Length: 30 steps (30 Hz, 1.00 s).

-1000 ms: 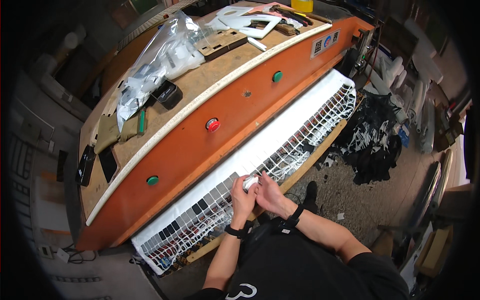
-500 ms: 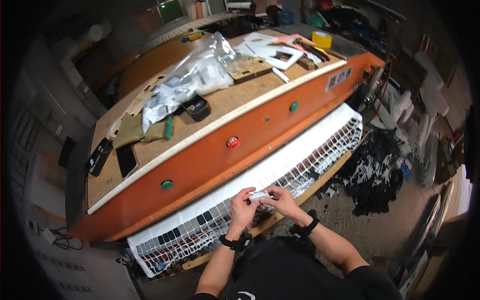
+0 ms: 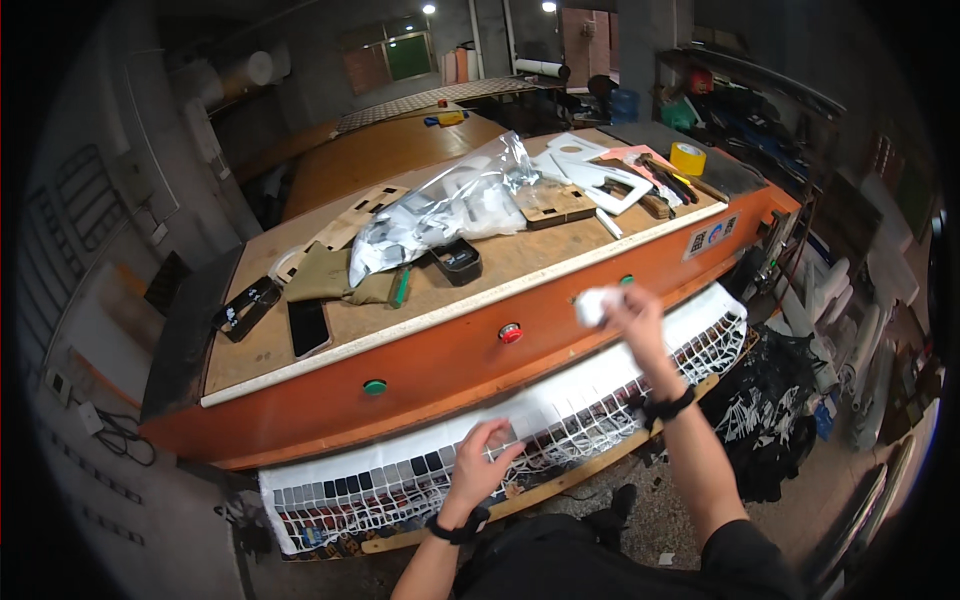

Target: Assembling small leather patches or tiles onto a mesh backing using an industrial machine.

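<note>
My right hand (image 3: 642, 322) is raised in front of the orange machine body (image 3: 450, 362), pinching a small white object (image 3: 594, 306) whose kind is blurred. Lower down, my left hand (image 3: 483, 462) holds nothing, its thumb and fingers apart. Beneath it hangs a white sheet (image 3: 545, 402) along the machine's front, its lower part cut into an open grid with several grey and black rectangles in a row. On the brown machine top lie a crumpled clear bag with white pieces (image 3: 440, 220) and a small black tray (image 3: 458, 262).
A red button (image 3: 511, 333) and a green button (image 3: 374, 387) stick out of the front. On top are a phone (image 3: 309, 328), khaki cloth (image 3: 325, 273), white templates (image 3: 600, 185) and yellow tape (image 3: 687, 158). Black scrap (image 3: 770, 420) heaps on the floor at right.
My hands have parted. The right one has carried the white object up and to the right, while the left has let go of it and dropped slightly. The view has tilted upward.
</note>
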{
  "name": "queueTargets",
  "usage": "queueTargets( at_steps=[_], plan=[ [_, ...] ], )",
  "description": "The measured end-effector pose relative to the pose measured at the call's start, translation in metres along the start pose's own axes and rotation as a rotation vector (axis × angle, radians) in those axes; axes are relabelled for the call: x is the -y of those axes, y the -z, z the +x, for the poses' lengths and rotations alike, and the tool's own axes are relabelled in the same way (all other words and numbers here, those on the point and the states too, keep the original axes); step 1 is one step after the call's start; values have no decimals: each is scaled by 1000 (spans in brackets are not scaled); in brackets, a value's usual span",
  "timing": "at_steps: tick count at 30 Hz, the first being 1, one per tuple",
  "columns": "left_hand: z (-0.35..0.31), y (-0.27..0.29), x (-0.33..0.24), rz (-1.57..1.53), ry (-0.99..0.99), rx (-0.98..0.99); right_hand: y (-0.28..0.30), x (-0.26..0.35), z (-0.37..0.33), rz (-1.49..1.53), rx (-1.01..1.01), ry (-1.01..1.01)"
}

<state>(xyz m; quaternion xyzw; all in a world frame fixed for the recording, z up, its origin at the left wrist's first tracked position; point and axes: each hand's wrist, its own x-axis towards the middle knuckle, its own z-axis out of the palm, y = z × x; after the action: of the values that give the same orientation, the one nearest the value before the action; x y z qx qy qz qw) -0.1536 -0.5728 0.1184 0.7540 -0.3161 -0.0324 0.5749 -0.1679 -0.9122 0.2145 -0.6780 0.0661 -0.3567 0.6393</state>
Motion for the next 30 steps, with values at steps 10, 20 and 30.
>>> queueTargets(
  at_steps=[10, 20, 30],
  plan=[
    [-120, 66, 56, 68, 427, -194, 18, 41, 261, -99, -246, -120],
    [-115, -8, 44, 108, 486, -291, -1, 62, 200, 102, 22, 52],
    [-29, -85, 63, 336, 567, -344, 155, -70, 8, -397, 445, -128]
  ],
)
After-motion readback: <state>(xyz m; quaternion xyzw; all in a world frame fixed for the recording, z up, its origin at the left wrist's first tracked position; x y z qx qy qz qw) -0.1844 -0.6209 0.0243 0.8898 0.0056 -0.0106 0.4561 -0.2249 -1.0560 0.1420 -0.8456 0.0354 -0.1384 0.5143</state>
